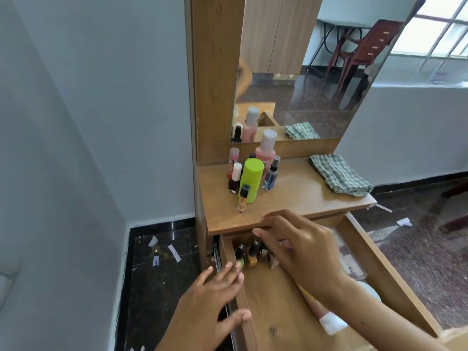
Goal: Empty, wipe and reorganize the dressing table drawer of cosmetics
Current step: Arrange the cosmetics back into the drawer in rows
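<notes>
Head view, drawer stage: your left hand (215,295) rests with relaxed, straight fingers on the left wall of the open wooden drawer (266,307). Your right hand (301,247) reaches into its back corner, fingers curled among small dark nail-polish bottles (253,254); whether it grips one, you cannot tell. Beyond your right hand, on the wooden tabletop (298,193), stand a lime-green capped bottle (250,179) and a pink bottle (266,148); a folded green-checked cloth (339,174) lies farther right.

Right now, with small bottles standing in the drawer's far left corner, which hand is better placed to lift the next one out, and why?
The right hand. Its fingers already reach over the small bottles in the drawer, while the left hand rests on the drawer's left wall, seemingly steadying it.
</notes>
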The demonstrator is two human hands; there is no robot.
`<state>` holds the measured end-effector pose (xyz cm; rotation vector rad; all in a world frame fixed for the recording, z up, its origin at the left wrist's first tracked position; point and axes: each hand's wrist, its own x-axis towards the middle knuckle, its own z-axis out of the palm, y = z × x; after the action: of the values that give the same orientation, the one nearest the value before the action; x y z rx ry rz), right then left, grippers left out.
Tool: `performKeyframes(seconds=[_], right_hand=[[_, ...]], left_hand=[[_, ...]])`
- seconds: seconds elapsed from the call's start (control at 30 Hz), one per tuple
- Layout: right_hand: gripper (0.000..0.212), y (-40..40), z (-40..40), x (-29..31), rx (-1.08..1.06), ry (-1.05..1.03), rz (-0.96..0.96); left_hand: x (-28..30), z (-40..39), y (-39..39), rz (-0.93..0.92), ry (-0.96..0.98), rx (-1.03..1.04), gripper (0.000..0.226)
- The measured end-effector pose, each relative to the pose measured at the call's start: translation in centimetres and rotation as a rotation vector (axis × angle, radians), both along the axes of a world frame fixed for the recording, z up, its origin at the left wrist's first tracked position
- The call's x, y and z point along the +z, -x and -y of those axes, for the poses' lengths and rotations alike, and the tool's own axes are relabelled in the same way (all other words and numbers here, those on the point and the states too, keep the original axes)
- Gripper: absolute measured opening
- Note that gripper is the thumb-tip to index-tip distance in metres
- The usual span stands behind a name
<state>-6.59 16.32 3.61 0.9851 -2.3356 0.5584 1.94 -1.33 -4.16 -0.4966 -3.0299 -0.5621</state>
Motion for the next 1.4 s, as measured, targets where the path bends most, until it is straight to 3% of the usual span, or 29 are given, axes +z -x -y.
performKeyframes(seconds=[0.07, 0.23, 0.33, 0.43, 0.6, 0.77, 0.9, 1.03, 1.13, 1.3, 1.4], right_hand=[[0.008, 0.3, 1.9, 1.7, 0.070, -0.005, -0.068], [0.010, 4.0, 6.2, 4.8, -0.001, -0.110, -0.120], [0.009, 6.0, 8.1, 5.6, -0.137, -0.279, -0.069], [0.015, 6.3, 9.5, 6.5, -0.198, -0.367, -0.061], [0.017, 5.8, 10.5, 7.8, -0.297, -0.573, 0.047], [0.027, 5.2, 10.9, 8.4, -0.280, -0.634, 0.107], [0.015, 4.5, 10.6, 8.3, -0.151, -0.510, 0.097], [0.023, 3.3, 9.1, 8.0, 0.123, -0.255, 0.029], [0.014, 1.0, 5.7, 7.7, 0.191, -0.139, 0.166], [0.014, -1.2, 0.4, 4.4, 0.122, -0.110, 0.449], [0.013, -1.7, -0.8, 0.1, 0.065, -0.205, 0.550]], left_hand=[[-0.3, 0.4, 0.4, 0.130, 0.059, -0.024, 0.062], [-0.2, 1.0, 0.6, 0.025, 0.062, -0.050, 0.069], [-0.6, 1.0, 0.9, -0.060, 0.107, -0.081, 0.050], [-2.2, 1.3, 1.2, -0.138, 0.135, -0.107, 0.051], [-2.1, 1.2, 1.2, -0.104, 0.226, -0.095, 0.045], [-2.0, 1.3, 1.2, -0.136, 0.266, -0.059, 0.048], [-2.6, 1.2, 1.2, -0.072, 0.241, -0.073, 0.050], [-1.4, 0.5, 0.0, 0.027, -0.011, -0.009, 0.057], [-0.5, 0.2, -1.2, 0.046, -0.182, 0.003, 0.062], [0.1, -0.1, -1.4, 0.032, -0.151, 0.054, 0.064], [-0.2, -0.1, -1.4, 0.000, -0.166, 0.053, 0.069]])
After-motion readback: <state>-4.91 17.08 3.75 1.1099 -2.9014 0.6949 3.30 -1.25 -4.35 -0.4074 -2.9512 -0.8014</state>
